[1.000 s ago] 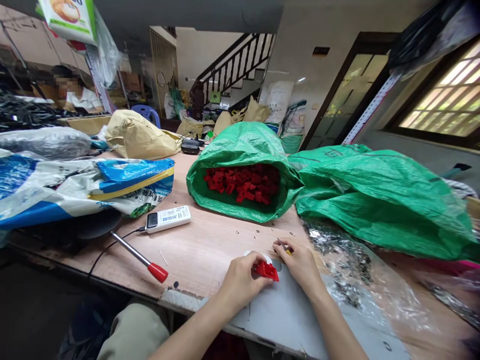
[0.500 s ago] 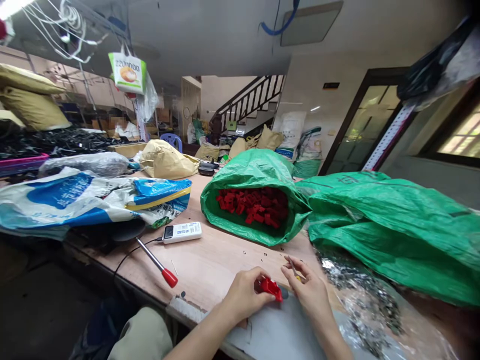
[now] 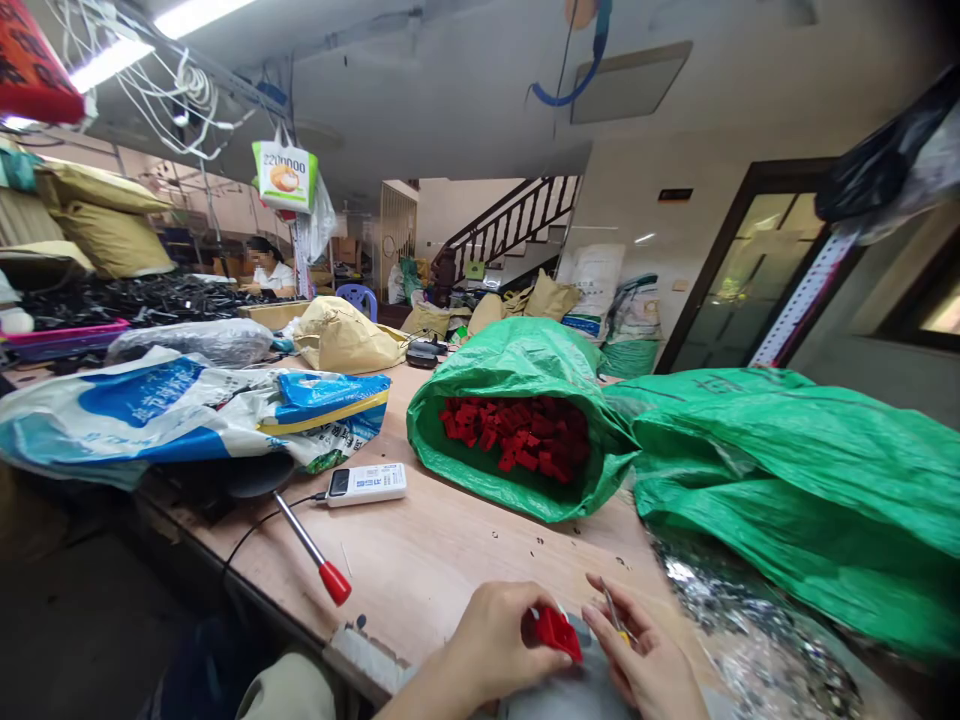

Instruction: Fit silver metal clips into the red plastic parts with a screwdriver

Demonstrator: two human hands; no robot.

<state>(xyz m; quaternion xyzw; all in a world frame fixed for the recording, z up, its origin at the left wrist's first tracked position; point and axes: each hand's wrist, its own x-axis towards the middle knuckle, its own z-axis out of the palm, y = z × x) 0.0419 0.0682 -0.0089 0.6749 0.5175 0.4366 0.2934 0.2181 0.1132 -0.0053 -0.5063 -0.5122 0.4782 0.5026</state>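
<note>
A small red plastic part point(image 3: 559, 634) is pinched between the thumb and fingers of my left hand point(image 3: 495, 640), low over the table's near edge. Just to its right, my right hand point(image 3: 651, 660) grips a thin metal tool point(image 3: 610, 603) with a bit of yellow showing at the palm; its exact kind is unclear. The tool is apart from the part. Beyond both hands lies an open green woven sack point(image 3: 480, 492), its mouth facing me. Many similar red parts point(image 3: 517, 432) are heaped inside it.
Right of my hands is a clear plastic bag point(image 3: 780, 640) of small shiny metal pieces, beside a second green sack point(image 3: 795, 460). On the left are a red-knobbed lever point(image 3: 330, 580), a white cabled device point(image 3: 367, 483) and a blue-white bag point(image 3: 180, 410). A person point(image 3: 270, 270) sits far back.
My view has tilted up, so the table, sacks and hands sit lower in the picture. Both hands keep hold of the red part and the tool, with little other change.
</note>
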